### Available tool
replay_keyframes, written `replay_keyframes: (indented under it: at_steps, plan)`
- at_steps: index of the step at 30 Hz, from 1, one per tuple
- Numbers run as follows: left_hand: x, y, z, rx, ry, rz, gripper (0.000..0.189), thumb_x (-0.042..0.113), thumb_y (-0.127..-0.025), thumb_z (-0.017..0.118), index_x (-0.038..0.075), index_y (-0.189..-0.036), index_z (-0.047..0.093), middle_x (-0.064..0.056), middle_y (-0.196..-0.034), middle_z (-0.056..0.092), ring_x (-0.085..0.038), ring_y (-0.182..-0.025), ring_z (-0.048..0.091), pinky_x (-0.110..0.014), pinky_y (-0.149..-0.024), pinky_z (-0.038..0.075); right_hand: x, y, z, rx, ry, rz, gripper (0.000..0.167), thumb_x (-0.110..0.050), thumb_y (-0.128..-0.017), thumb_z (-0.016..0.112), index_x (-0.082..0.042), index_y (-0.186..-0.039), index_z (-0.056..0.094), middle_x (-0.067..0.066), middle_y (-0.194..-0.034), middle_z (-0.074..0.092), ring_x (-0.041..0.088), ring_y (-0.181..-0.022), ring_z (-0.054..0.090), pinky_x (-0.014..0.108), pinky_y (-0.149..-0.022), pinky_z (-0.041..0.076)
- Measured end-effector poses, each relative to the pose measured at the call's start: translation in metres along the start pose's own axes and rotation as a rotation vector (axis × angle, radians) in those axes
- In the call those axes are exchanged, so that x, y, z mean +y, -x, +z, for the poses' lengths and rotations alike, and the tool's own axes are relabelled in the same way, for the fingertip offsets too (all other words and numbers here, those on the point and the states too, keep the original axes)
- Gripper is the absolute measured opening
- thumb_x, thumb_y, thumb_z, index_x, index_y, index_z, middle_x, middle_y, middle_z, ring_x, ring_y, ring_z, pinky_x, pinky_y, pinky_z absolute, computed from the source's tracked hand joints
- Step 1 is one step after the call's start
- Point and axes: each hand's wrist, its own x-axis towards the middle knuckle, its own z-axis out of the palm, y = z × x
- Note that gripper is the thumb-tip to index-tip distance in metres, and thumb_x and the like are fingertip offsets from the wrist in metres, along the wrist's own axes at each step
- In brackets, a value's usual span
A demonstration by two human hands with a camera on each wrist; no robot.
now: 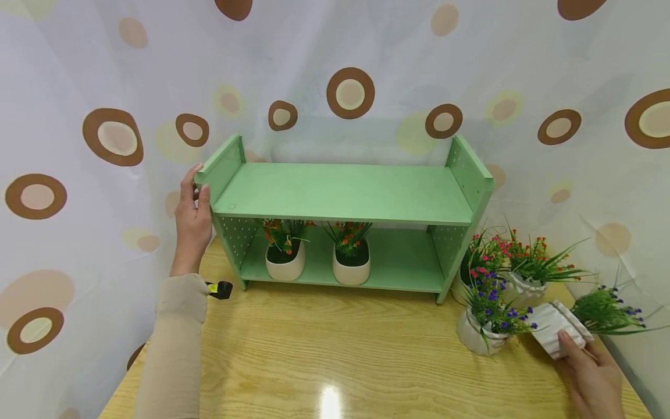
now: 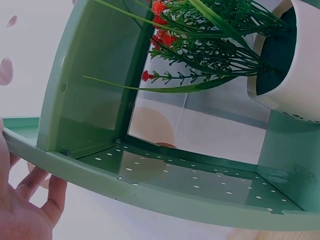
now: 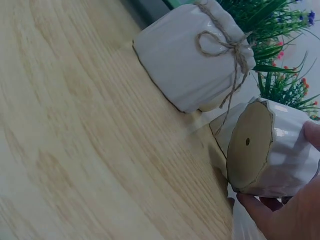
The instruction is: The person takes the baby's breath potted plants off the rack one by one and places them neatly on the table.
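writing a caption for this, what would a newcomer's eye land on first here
Probably the green shelf mid-view, with two red-flowered pots on its lower board. Then, at right, the right hand holding a tilted white pot, while the left hand grips the shelf's left side.

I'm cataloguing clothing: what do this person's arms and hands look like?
The left hand and right hand are gloveless. On the left, a plain beige sleeve reaches the wrist, where a small black piece with a yellow-green mark juts out. No sleeve shows on the right.
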Motion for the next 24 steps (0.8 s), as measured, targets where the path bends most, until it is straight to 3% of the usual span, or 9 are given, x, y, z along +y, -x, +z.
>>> replay_keyframes:
  at_steps: [1,3,5,7,10,13,18,21,24]
  plan:
    - [0.000,0.000,0.000,-0.001,-0.002,0.000,0.046,0.036,-0.112,0.042,0.032,-0.158,0.038,-0.017,-0.143,0.054,-0.020,-0.111,0.050,-0.024,-0.088,0.039,-0.001,-0.001,0.002,0.052,0.036,0.023,0.018,-0.004,-0.098,0.067,-0.022,-0.103,0.067,-0.011,-0.088,0.073,0.000,-0.085,0.070,0.019,-0.072,0.058]
    - [0.000,0.000,0.000,-0.002,-0.005,0.001,0.046,0.036,-0.112,0.042,0.032,-0.158,0.038,-0.017,-0.143,0.053,-0.021,-0.112,0.050,-0.025,-0.089,0.039,-0.002,-0.003,0.006,0.116,0.105,0.037,0.030,-0.010,-0.097,0.071,-0.026,-0.121,0.061,-0.015,-0.086,0.071,-0.004,-0.084,0.068,0.017,-0.072,0.057]
    - [0.000,0.000,0.000,-0.002,-0.005,0.001,0.046,0.036,-0.112,0.042,0.032,-0.158,0.038,-0.017,-0.144,0.053,-0.023,-0.113,0.050,-0.026,-0.090,0.039,-0.003,-0.003,0.011,0.175,0.202,0.042,0.059,-0.017,-0.096,0.074,-0.028,-0.147,0.046,-0.020,-0.083,0.068,-0.008,-0.080,0.065,0.015,-0.070,0.056]
    - [0.000,0.000,0.000,-0.002,-0.004,0.001,0.046,0.036,-0.112,0.042,0.032,-0.158,0.038,-0.017,-0.145,0.053,-0.023,-0.114,0.051,-0.027,-0.091,0.039,-0.004,-0.002,0.016,0.226,0.262,0.056,0.084,-0.021,-0.095,0.075,-0.022,-0.163,0.024,-0.023,-0.080,0.065,-0.010,-0.077,0.064,0.013,-0.069,0.055]
    - [0.000,-0.001,0.000,-0.004,-0.005,-0.003,0.046,0.036,-0.112,0.042,0.033,-0.158,0.038,-0.015,-0.146,0.052,-0.024,-0.116,0.051,-0.027,-0.091,0.040,-0.004,0.000,0.020,0.254,0.313,0.060,0.097,-0.023,-0.094,0.076,-0.013,-0.166,0.012,-0.025,-0.077,0.062,-0.012,-0.073,0.062,0.012,-0.066,0.054]
    - [0.001,-0.002,0.000,-0.006,0.004,-0.004,0.046,0.037,-0.112,0.043,0.034,-0.158,0.038,-0.014,-0.146,0.053,-0.023,-0.116,0.052,-0.027,-0.091,0.040,-0.003,0.003,0.020,0.225,0.328,0.045,0.095,-0.019,-0.096,0.074,-0.011,-0.167,0.011,-0.027,-0.080,0.061,-0.012,-0.075,0.062,0.012,-0.067,0.054]
    - [0.001,-0.002,0.000,-0.003,0.014,-0.003,0.046,0.036,-0.112,0.043,0.034,-0.158,0.038,-0.015,-0.145,0.054,-0.023,-0.115,0.051,-0.026,-0.091,0.040,0.000,0.007,0.016,0.240,0.501,0.032,0.098,-0.027,-0.096,0.075,-0.013,-0.168,0.009,-0.026,-0.113,0.050,-0.017,-0.080,0.054,0.008,-0.069,0.050]
    - [0.001,-0.001,0.000,-0.002,0.007,-0.002,0.046,0.036,-0.112,0.043,0.034,-0.158,0.038,-0.016,-0.145,0.054,-0.023,-0.115,0.052,-0.025,-0.090,0.040,0.003,0.008,0.015,0.263,0.652,0.033,0.102,-0.038,-0.094,0.075,-0.015,-0.168,0.008,-0.005,-0.148,0.045,-0.015,-0.089,0.048,0.007,-0.068,0.048]
    - [0.001,0.000,-0.001,-0.007,-0.004,-0.004,0.046,0.037,-0.112,0.042,0.033,-0.158,0.038,-0.016,-0.146,0.053,-0.025,-0.116,0.053,-0.025,-0.090,0.041,0.006,0.008,0.015,0.261,0.758,0.033,0.105,-0.046,-0.093,0.074,-0.017,-0.168,0.006,0.009,-0.169,0.023,-0.007,-0.102,0.045,0.008,-0.066,0.047]
